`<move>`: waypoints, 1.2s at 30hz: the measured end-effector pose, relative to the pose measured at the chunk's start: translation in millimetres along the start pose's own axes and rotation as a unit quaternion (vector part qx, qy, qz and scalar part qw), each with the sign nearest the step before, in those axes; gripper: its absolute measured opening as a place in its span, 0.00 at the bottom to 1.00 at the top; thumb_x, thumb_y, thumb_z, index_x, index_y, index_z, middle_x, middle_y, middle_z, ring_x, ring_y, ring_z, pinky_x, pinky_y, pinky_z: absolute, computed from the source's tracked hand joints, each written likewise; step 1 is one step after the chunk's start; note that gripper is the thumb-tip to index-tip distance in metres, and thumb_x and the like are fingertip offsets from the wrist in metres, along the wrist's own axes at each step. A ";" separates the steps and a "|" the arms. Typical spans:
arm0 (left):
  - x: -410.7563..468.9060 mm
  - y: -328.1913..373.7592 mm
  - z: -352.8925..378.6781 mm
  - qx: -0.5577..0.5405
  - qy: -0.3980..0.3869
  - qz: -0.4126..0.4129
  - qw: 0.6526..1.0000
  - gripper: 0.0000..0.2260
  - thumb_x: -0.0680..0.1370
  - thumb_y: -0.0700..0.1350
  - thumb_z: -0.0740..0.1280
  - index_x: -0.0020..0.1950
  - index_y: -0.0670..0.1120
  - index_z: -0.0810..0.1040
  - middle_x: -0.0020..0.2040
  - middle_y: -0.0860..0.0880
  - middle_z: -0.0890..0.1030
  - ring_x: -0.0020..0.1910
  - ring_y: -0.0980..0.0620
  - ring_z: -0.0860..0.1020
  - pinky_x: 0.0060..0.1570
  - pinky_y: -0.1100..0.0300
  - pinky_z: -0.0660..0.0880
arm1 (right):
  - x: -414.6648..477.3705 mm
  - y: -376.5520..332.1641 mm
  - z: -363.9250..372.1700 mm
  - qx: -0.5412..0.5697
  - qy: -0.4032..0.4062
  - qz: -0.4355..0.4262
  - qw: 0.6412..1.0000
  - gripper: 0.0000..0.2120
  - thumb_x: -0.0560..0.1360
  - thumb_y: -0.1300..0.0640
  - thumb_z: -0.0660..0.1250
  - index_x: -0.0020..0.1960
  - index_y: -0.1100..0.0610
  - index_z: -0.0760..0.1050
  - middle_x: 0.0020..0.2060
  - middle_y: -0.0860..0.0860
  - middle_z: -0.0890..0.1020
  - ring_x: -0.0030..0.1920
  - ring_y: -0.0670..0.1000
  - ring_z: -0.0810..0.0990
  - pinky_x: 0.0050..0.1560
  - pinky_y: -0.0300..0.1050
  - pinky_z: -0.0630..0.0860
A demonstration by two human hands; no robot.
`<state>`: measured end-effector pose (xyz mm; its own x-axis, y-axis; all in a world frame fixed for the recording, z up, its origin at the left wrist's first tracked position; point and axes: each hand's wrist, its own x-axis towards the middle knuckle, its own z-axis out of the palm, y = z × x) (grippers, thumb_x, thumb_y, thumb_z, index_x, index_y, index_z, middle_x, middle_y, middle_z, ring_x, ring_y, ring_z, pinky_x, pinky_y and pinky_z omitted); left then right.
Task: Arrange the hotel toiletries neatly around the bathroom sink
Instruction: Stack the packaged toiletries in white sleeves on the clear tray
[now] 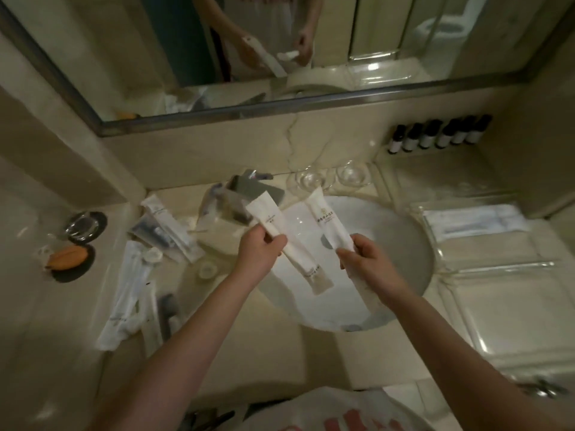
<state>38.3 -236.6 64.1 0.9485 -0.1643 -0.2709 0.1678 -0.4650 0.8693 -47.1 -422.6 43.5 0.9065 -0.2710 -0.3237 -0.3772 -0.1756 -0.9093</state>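
Observation:
I hold two white toiletry packets above the white sink (413,244). My left hand (258,255) grips a long white packet (298,253) near its upper end; the packet slants down to the right. My right hand (367,262) pinches the lower end of a second white packet (326,222), which points up and away toward the faucet (249,191). More wrapped packets (130,290) and a dark packet (165,234) lie scattered on the counter left of the sink.
A row of small dark bottles (438,135) lines a ledge at the back right. Two upturned glasses (329,177) stand behind the sink. A clear tray (476,222) holds white packets at right. An orange soap (67,258) and a glass dish (84,225) sit far left.

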 end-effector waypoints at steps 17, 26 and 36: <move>51.3 93.2 204.0 -0.002 -0.145 0.019 0.989 0.03 0.72 0.40 0.66 0.44 0.44 0.73 0.45 0.42 0.79 0.47 0.40 0.80 0.49 0.42 0.77 | 20.4 81.0 -201.0 0.161 0.310 0.181 0.919 0.08 0.73 0.64 0.60 0.36 0.57 0.70 0.27 0.54 0.68 0.26 0.53 0.66 0.24 0.37 0.62; 64.6 100.8 247.0 -0.016 -0.166 0.005 0.986 0.05 0.73 0.39 0.66 0.41 0.49 0.74 0.50 0.40 0.81 0.50 0.41 0.80 0.53 0.40 0.77 | 88.6 116.9 -239.4 0.249 0.410 0.285 0.830 0.18 0.72 0.66 0.61 0.61 0.63 0.67 0.45 0.59 0.75 0.39 0.59 0.76 0.27 0.44 0.71; 75.9 95.3 255.7 -0.018 -0.164 -0.005 0.986 0.06 0.73 0.38 0.67 0.40 0.48 0.73 0.44 0.44 0.81 0.49 0.41 0.81 0.53 0.41 0.78 | 88.2 128.3 -227.4 0.164 0.364 0.291 0.869 0.23 0.70 0.59 0.64 0.63 0.66 0.66 0.56 0.63 0.76 0.51 0.62 0.79 0.37 0.48 0.76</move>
<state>57.5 -515.8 20.6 0.8093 -0.4355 -0.3941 0.1923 -0.4375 0.8784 -58.7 -684.3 -42.3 0.1746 -0.7716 -0.6117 -0.5501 0.4388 -0.7105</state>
